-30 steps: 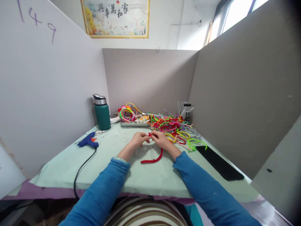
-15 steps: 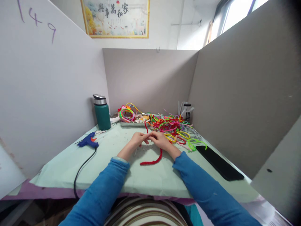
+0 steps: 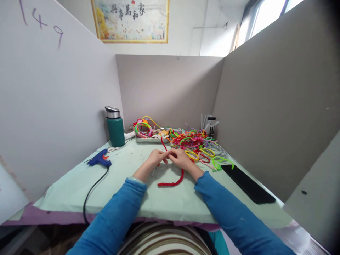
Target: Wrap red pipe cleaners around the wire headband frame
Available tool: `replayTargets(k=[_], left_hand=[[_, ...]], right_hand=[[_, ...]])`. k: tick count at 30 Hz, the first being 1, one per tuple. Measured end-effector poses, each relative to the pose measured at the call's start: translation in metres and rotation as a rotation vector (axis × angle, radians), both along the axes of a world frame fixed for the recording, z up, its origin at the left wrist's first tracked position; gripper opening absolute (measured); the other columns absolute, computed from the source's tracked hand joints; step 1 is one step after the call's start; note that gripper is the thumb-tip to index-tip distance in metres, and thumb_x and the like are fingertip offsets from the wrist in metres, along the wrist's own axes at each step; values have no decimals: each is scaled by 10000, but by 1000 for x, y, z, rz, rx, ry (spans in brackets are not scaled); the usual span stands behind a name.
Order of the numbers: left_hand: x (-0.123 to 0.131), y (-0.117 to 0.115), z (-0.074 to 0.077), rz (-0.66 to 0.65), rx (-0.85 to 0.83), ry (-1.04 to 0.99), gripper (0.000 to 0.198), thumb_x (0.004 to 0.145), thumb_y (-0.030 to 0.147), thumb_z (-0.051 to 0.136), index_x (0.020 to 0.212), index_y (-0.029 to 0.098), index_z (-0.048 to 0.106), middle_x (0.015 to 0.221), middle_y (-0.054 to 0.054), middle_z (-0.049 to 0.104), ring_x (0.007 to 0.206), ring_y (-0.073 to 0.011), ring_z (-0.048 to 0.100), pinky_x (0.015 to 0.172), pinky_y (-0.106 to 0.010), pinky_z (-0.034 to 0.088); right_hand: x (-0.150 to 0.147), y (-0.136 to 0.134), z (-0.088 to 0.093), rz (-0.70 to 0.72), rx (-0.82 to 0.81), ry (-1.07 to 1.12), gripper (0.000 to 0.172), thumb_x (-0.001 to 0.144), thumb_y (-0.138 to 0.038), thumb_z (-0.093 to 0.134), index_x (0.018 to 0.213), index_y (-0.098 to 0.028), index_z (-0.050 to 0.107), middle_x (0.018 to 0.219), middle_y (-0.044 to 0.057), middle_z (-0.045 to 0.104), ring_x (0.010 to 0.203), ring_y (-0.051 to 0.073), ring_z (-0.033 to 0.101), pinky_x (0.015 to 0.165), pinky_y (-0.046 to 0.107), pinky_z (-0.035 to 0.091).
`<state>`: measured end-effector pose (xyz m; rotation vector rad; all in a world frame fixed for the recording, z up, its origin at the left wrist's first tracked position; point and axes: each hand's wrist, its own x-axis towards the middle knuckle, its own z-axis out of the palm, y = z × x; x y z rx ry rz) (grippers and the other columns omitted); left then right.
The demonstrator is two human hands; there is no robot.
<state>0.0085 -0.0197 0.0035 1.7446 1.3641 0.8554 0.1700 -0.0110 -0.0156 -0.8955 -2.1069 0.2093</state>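
My left hand and my right hand meet at the fingertips above the middle of the table, both closed in a pinch. Between them they grip a red pipe cleaner. One end sticks up past the fingertips toward the back; the other curves out from under my right hand and bends left over the table. The pinched part is hidden by my fingers. Just behind my right hand lie yellow pipe cleaner loops.
A blue glue gun with a black cord lies left, before a green bottle. At the back are a metal tray of craft pieces and a heap of coloured pipe cleaners. A black phone-like slab lies right. Partitions enclose three sides.
The upper end of the red pipe cleaner has tilted slightly to the left. Both hands stay almost in the same place, still pinched together.
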Motion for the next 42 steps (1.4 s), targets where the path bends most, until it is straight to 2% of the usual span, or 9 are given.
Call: replayTargets(k=[7,16,20,23,29,42], left_hand=[[-1,-5,5,34,33,5,522,764,536,469,837,77,706,652,-83,656,398,-79,410,406,-221,323],[-2,7,-3,83,29,68,443,778,469,459,799,99,702,632,-65,654,392,-80,417,405,-212,337],[-2,8,-5,132,137,129,388,786,450,472,800,130,692,680,-51,672,412,-79,454,424,-200,348],[-2,9,-6,176,274,144,275,773,361,524,834,150,691,740,-38,684,494,-89,527,505,-196,391],[-2,14,-9,89,465,240,199,737,238,590,875,182,722,894,-39,703,797,-154,613,759,-232,433],[-2,18,-15,85,524,286,240,759,198,562,937,210,723,943,-37,709,883,-162,625,795,-229,437]], right_hand=[[-1,1,-2,-33,-20,7,196,842,-279,485,756,-169,622,678,4,614,588,107,496,553,210,335],[-1,-1,-1,-37,-18,-16,223,843,-308,497,748,-161,635,675,10,622,587,100,491,541,205,307],[0,4,-3,-117,-32,-23,243,835,-329,501,711,-160,622,646,6,617,568,100,485,526,208,295],[3,9,-4,-156,-49,-19,224,820,-325,514,703,-162,613,647,5,623,575,103,501,523,208,292],[4,12,-6,-161,-52,-30,211,814,-314,508,712,-166,617,651,6,628,579,107,509,522,209,295],[4,11,-5,-151,-50,-34,195,810,-295,507,726,-166,626,652,3,630,587,110,524,529,204,312]])
